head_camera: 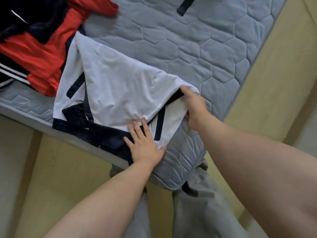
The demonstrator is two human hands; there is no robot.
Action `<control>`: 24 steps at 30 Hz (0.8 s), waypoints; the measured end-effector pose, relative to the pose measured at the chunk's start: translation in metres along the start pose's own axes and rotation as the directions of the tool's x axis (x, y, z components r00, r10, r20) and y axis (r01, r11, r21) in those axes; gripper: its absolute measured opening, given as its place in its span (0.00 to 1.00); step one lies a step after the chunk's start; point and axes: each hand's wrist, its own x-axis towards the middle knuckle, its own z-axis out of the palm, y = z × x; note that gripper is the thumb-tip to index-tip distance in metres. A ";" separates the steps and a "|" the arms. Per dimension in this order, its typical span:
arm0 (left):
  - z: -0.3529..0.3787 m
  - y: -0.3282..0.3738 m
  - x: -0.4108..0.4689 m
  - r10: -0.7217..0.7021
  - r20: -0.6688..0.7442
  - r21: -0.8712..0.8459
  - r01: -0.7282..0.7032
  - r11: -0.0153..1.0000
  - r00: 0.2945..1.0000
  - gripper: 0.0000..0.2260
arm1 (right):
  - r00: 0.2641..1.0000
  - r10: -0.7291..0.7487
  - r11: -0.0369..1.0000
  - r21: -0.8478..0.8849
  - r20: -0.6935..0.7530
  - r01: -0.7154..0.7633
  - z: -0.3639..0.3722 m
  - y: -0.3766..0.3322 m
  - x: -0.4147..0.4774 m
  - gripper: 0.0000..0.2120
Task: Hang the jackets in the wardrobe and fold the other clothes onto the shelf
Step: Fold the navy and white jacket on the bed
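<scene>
While left hand [145, 145] presses flat on white shirt [120, 86], right hand [194, 109] apparently pinches its edge; folding midway, red garment [39, 54] unfolded.

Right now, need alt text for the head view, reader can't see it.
A person folds a white and navy garment on a grey quilted mattress: the left hand presses flat on its near edge while the right hand pinches a folded-over white corner. A red garment and a dark garment lie heaped at the far left.
</scene>
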 end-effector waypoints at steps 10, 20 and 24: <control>0.013 0.034 0.009 -0.237 0.045 0.018 0.236 0.971 0.970 0.43 | 0.993 -0.098 0.973 -0.216 -0.064 0.082 -0.001 -0.007 0.002 0.28; 0.021 0.035 0.007 -0.248 0.046 -0.103 0.251 0.962 0.968 0.41 | 0.948 -0.269 0.872 -0.460 -0.167 0.166 -0.007 -0.007 0.010 0.18; 0.014 0.030 0.007 -0.220 0.110 -0.142 0.234 0.962 0.969 0.43 | 0.944 -0.278 0.874 -0.455 -0.175 0.173 -0.012 -0.006 0.007 0.17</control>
